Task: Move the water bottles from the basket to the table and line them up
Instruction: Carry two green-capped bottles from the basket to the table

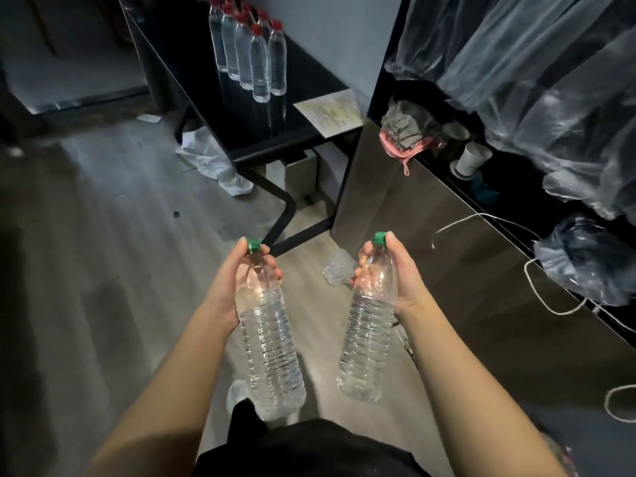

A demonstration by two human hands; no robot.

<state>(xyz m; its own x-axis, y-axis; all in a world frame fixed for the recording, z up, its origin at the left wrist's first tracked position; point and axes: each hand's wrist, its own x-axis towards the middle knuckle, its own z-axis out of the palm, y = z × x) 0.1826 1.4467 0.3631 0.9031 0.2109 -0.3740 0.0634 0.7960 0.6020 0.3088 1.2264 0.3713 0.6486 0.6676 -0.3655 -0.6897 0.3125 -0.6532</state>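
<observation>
Left hand (234,280) and right hand (395,277), fingers wrapped tight, each carry a clear green-capped plastic bottle (268,339) (366,332) toward the black table (309,98); red-capped bottles (251,49) already lined there, basket unseen.

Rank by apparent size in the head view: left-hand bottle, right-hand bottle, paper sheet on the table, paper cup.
1. Left-hand bottle and right-hand bottle: alike, both near the camera
2. Paper sheet
3. Paper cup

Green caps (254,244) (held bottles); red caps (256,29); black table (303,98).
</observation>
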